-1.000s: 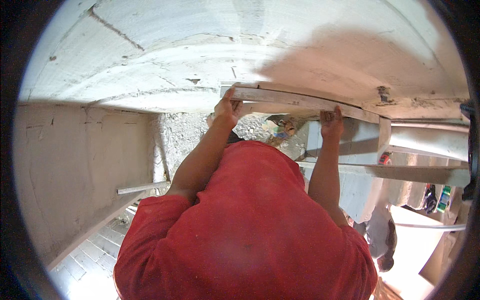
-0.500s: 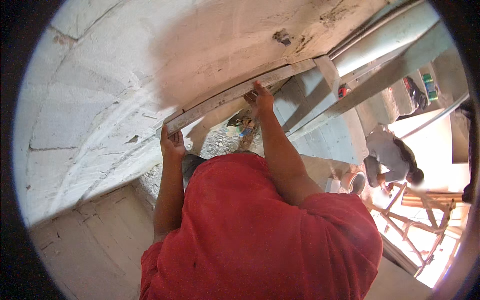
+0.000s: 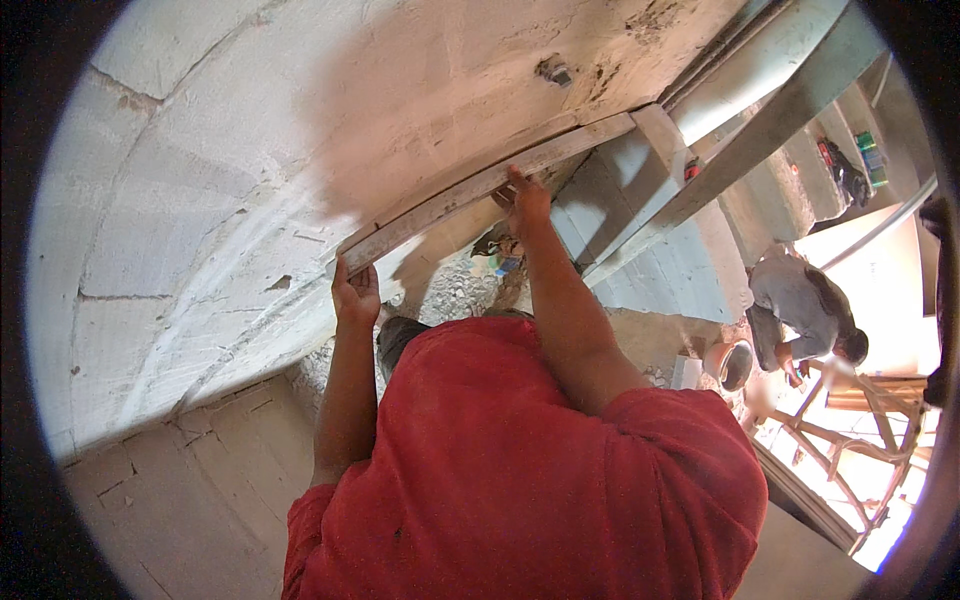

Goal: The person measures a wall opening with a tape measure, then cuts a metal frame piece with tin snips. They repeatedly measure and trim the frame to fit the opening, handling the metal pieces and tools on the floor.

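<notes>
A long, narrow, dusty pale bar lies lengthwise along the rough plastered wall. It looks like a straightedge or batten; its material is hard to tell. My left hand grips its near left end, thumb on the face and fingers bent at the edge. Farther along, about mid-length, my right hand holds it too, with the thumb over the face and the fingers partly hidden beneath. The bar's far end meets a pale upright board.
A slanting grey beam crosses on the right, before steps. Beyond it a person bends over near a bucket and a wooden trestle. Rubble lies below the bar. A box-like fitting sits in the wall.
My view has shifted slightly, so the lower scene sits a little farther right. Both hands keep their grip, and the bar stays against the wall with little visible movement.
</notes>
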The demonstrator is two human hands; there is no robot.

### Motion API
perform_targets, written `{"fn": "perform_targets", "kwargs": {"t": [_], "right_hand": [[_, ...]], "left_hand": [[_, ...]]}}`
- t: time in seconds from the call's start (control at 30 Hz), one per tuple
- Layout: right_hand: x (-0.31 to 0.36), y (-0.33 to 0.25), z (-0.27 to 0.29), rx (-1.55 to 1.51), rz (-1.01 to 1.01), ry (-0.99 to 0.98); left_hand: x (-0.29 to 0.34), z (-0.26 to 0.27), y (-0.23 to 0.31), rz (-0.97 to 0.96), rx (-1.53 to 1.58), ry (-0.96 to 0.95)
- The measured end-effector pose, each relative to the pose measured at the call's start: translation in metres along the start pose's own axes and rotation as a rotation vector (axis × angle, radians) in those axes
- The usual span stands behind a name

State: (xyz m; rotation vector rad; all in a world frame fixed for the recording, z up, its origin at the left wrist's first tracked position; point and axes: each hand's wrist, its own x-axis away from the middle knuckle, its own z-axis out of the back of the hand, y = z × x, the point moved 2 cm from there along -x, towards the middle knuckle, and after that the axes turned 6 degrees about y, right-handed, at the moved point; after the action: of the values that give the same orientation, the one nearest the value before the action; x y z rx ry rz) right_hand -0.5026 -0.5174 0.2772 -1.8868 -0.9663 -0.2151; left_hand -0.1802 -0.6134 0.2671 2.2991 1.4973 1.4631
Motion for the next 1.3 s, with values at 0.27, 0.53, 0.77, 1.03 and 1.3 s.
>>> {"fn": "perform_targets", "kwargs": {"t": [0.27,0.53,0.77,1.03,1.3], "right_hand": [[-0.017,0.009,0.011,0.018,0.020,0.055],[-0.074,0.029,0.055,0.529,0.405,-0.139],[-0.024,0.002,0.020,0.113,0.064,-0.008],[-0.017,-0.005,0.015,0.069,0.009,-0.006],[-0.018,-0.008,0.012,0.101,-0.019,-0.014]], "left_hand": [[0.003,0.005,-0.008,-0.063,-0.019,0.006],[0.001,0.022,-0.029,-0.104,-0.044,0.052],[0.008,0.016,-0.034,-0.184,-0.095,0.061],[0.051,-0.016,-0.014,-0.199,-0.216,0.224],[0.039,-0.016,-0.011,-0.341,-0.031,0.129]]}}
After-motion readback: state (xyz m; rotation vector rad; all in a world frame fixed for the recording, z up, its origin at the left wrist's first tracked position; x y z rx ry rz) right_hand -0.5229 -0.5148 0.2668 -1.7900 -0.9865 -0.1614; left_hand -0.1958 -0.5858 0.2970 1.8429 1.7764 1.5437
